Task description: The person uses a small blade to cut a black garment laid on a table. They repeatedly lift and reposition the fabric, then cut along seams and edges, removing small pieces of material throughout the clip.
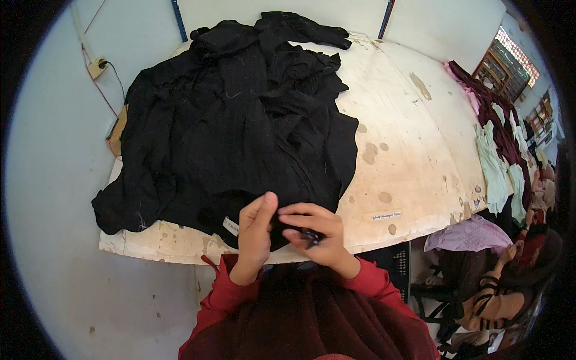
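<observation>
A black garment (222, 132) lies spread and rumpled over the table, with loose pale threads on it. At its near edge, my left hand (255, 234) is closed on the cloth, thumb pointing up. A small white label (231, 226) shows on the garment beside that hand. My right hand (321, 237) is close by on the right, its fingers bent over the garment's near edge. Tucked in its palm is a small black tool (312, 238) with pale specks; its kind is hidden by the fingers.
The worn, pale wooden table (414, 138) has brown stains. Maroon cloth (504, 120) and pale green cloth (493, 171) hang over its right side. Another person (495, 300) sits at the lower right near lilac cloth (468, 235). A wall socket (97, 67) with cables is at left.
</observation>
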